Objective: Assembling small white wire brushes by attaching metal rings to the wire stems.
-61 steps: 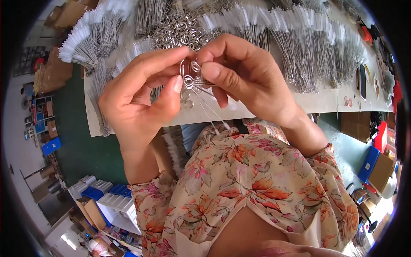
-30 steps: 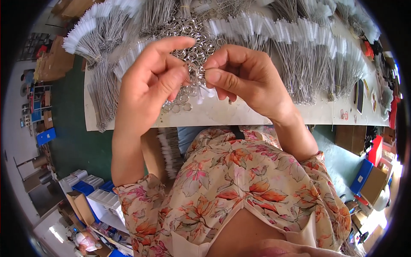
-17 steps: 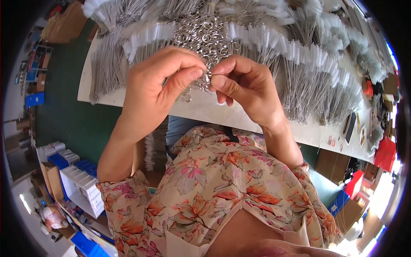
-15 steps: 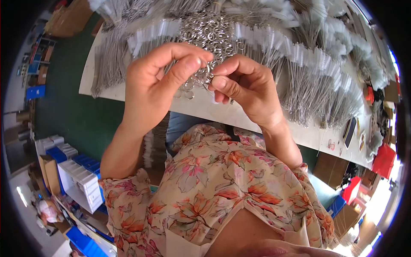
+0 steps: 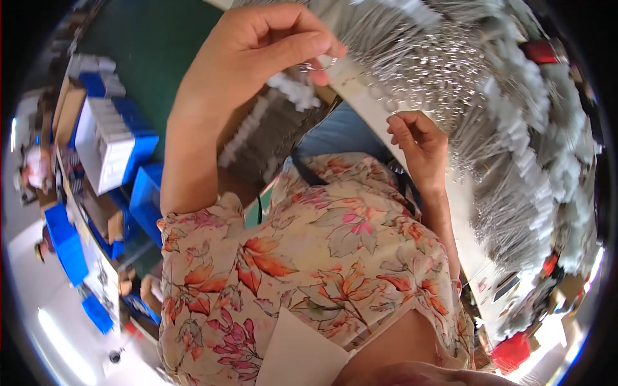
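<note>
Half a second ago both hands were pinched together over the heap of rings; now they have drawn well apart and the view has swung round to the person's left.

Nearest, the flowered blouse (image 5: 309, 270) fills the lower picture. Beyond it the right hand (image 5: 417, 143) hangs near the edge of the white worktable (image 5: 380, 112), fingers loosely curled with thumb and forefinger close together; whether they pinch a wire I cannot tell, it is too fine to make out.

Farther up, the left hand (image 5: 257, 55) is raised, thumb pressed against the fingertips, clamped on a small metal ring (image 5: 317, 64) that shows just under the thumb tip.

Past both lie the pile of loose silver rings (image 5: 444, 71) and rows of wire bundles with white tags (image 5: 547, 161), spread across the table.

Risks, as I judge them: the ring is held only at its rim by fingertips, above the table edge, so a small slip could drop it to the floor among the blue boxes (image 5: 122, 141). With the hands this far apart, any wire threaded through it could pull free or snag.
</note>
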`<state>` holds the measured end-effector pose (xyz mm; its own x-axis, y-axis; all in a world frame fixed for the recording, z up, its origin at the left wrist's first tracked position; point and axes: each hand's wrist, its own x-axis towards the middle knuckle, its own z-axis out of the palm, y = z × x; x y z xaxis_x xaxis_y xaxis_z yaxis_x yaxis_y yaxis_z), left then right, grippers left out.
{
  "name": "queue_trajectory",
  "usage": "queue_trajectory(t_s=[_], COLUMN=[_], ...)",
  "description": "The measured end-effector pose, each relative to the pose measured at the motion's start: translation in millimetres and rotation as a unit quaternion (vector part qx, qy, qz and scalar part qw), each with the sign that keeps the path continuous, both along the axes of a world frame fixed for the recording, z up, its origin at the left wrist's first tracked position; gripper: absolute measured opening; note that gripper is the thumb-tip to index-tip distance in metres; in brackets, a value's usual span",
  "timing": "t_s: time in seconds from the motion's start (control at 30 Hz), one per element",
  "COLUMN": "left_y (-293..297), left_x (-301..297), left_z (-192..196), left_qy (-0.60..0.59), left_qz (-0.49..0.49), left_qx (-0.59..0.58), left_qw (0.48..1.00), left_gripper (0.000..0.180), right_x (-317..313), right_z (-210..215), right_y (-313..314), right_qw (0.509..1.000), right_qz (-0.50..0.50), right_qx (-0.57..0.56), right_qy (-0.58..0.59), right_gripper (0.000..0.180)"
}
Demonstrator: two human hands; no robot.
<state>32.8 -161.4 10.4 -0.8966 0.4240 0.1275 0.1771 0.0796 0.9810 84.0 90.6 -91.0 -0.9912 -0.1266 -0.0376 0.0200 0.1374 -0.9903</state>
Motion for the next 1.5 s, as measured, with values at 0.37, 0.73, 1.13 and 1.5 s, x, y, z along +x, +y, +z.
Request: queue_trajectory(t_s=[0.37,0.73,1.13,1.5], left_y=[-47,0,-87,36], left_x=[23,-46,9,-179], left_z=[-288,-360,-332,11], left_qy=[-0.054,-0.002,-0.372,0.009], left_qz=[-0.058,-0.047,0.032,-0.029], left_qx=[-0.538,-0.534,-0.111,-0.065], left_qw=[0.839,0.844,0.921,0.997], left_gripper=[0.018,0.024,0.029,0.028], right_x=[-6,-2,-15,6], right_z=[-49,-46,-18,25], right_y=[-23,-22,2,83], right_qw=[0.977,0.981,0.983,0.997], right_qz=[0.072,0.043,0.164,0.048], right_qx=[0.199,0.189,0.064,0.061], right_qy=[0.024,-0.017,-0.042,0.006], right_gripper=[0.009,0.006,0.008,0.007])
